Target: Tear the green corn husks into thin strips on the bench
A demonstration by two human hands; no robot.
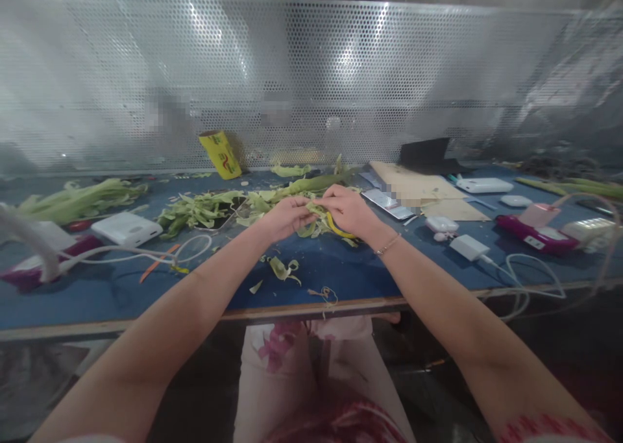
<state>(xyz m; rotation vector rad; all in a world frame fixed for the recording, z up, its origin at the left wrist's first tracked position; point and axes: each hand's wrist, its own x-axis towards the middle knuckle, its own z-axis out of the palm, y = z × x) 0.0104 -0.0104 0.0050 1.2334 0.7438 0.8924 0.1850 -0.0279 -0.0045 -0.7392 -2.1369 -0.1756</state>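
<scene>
On the blue tabletop (pixel 360 274), the right hand (pixel 346 209) and left hand (pixel 291 217) meet, fingertips pinching green leafy strips (pixel 321 225) between them; beneath the right palm shows a yellow curved piece (pixel 335 227), whether gripped I cannot tell

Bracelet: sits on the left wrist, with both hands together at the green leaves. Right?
One fix: the head view shows the bracelet on the right wrist. The left hand and right hand are indeed together at the green leaves.
</scene>
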